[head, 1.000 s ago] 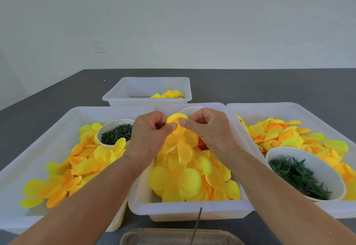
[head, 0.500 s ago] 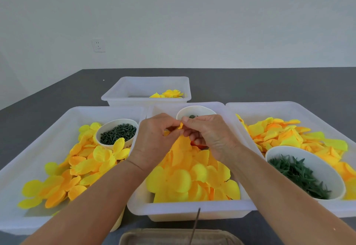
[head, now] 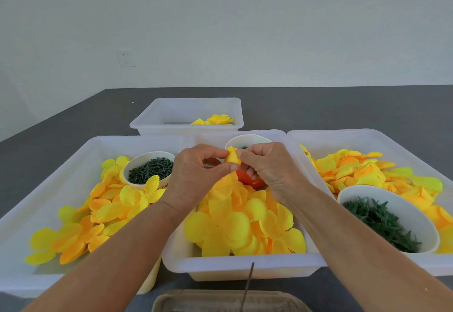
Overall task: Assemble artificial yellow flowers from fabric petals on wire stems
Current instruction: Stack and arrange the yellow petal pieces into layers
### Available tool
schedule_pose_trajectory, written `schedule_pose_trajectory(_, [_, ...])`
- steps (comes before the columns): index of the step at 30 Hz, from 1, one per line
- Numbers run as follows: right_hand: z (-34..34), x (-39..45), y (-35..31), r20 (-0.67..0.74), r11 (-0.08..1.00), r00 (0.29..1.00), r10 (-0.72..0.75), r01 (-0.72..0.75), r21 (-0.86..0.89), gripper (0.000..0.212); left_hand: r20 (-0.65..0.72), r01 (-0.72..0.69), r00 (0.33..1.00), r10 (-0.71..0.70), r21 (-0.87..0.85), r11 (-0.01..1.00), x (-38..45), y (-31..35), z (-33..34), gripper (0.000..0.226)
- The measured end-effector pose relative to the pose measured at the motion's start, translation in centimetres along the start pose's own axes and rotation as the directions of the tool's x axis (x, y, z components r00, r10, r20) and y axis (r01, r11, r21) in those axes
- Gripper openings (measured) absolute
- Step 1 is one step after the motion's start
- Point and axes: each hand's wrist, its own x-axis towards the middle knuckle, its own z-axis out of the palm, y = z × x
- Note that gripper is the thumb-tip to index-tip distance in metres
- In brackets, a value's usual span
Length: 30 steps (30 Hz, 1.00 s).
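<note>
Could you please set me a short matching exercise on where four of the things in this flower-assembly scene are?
Things:
1. folded petal
2. bowl of green leaves
3. bowl of dark green pieces
4. finished yellow flower

Places:
A. in the far tray
B. in the right tray
C. pinched between left hand and right hand
D. in the left tray

Pairs: 1-C, 2-B, 3-D, 4-A

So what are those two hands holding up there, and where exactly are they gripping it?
A small yellow fabric petal. The left hand pinches its lower left edge between thumb and fingertips; the right hand pinches its right edge.
</note>
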Motion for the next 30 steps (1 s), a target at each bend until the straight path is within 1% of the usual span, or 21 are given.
schedule_pose_trajectory(3, [0.02, 0.02, 0.04, -0.013, 0.999, 0.999, -0.039, 0.039, 0.001, 0.032, 0.038, 0.061, 0.998, -0.058, -0.08, 0.995, 0.0, 0.08, -0.05, 0.03])
schedule_pose_trajectory(7, [0.24, -0.15, -0.01, 0.037, 0.994, 0.996, -0.083, 0.08, 0.078, 0.033, 0.141, 0.132, 0.986, -0.094, -0.29, 0.948, -0.18, 0.42, 0.02, 0.015])
schedule_pose_trajectory(9, [0.31, -0.2, -0.08, 0.057, 0.988, 0.994, -0.096, 0.088, 0.126, 0.034, 0.145, 0.152, 0.984, -0.107, -0.35, 0.924, -0.17, 0.56, 0.02, 0.016])
schedule_pose_trajectory(11, [0.29, -0.19, -0.17, 0.063, 0.981, 0.991, -0.115, 0.103, 0.163, 0.032, 0.136, 0.163, 0.983, -0.12, -0.373, 0.913, -0.09, 0.58, -0.02, 0.022])
schedule_pose_trajectory(13, [0.29, -0.16, -0.19, 0.064, 0.978, 0.989, -0.131, 0.119, 0.173, 0.029, 0.141, 0.168, 0.982, -0.122, -0.38, 0.91, -0.03, 0.6, -0.03, 0.023])
schedule_pose_trajectory(16, [0.33, -0.15, -0.12, 0.061, 0.977, 0.988, -0.145, 0.134, 0.164, 0.029, 0.148, 0.167, 0.982, -0.118, -0.385, 0.908, -0.02, 0.52, -0.07, 0.024])
schedule_pose_trajectory(21, [0.33, -0.05, -0.01, 0.067, 0.979, 0.985, -0.156, 0.145, 0.14, 0.029, 0.159, 0.181, 0.979, -0.128, -0.394, 0.901, 0.01, 0.42, -0.21, 0.034])
schedule_pose_trajectory(27, [0.3, -0.09, 0.03, 0.085, 0.977, 0.98, -0.178, 0.166, 0.13, 0.028, 0.179, 0.22, 0.971, -0.155, -0.434, 0.874, 0.07, 0.39, -0.22, 0.034])
schedule_pose_trajectory(30, [0.26, -0.13, 0.11, 0.102, 0.98, 0.978, -0.18, 0.169, 0.109, 0.021, 0.186, 0.24, 0.967, -0.172, -0.459, 0.855, 0.18, 0.32, -0.23, 0.029])
